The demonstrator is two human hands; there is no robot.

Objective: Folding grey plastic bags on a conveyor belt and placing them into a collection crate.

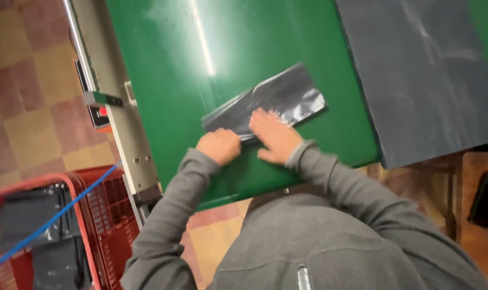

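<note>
Both hands were down on a folded dark plastic bag (pixel 268 102), no real pinch going on as far as I could see. The right hand (pixel 275 135) was spread flat, palm down, fingers reaching onto the near edge of the bag and pressing it to the surface. The left hand (pixel 219 145) was curled into a loose fist, knuckles up, right at the bag's near left corner; the frame's a bit blurry, so I couldn't tell if it actually had any plastic tucked inside or was just resting against it. The two hands sat just beside each other, close but apart.

Everything under them was a big green table (pixel 169 80), the bag lying slanted on it and running away from the hands toward the upper right. Off to the right of the right hand lay a large dark grey sheet (pixel 426 75), covering that end of the table and hanging past the near edge. To the left of the left hand ran a pale metal rail (pixel 120 107) along the table's side. Lower left of that, well away from the hands, stood a red plastic basket (pixel 112 215) with more dark bags in it, and a blue cord (pixel 51 220) crossed over it.
</note>
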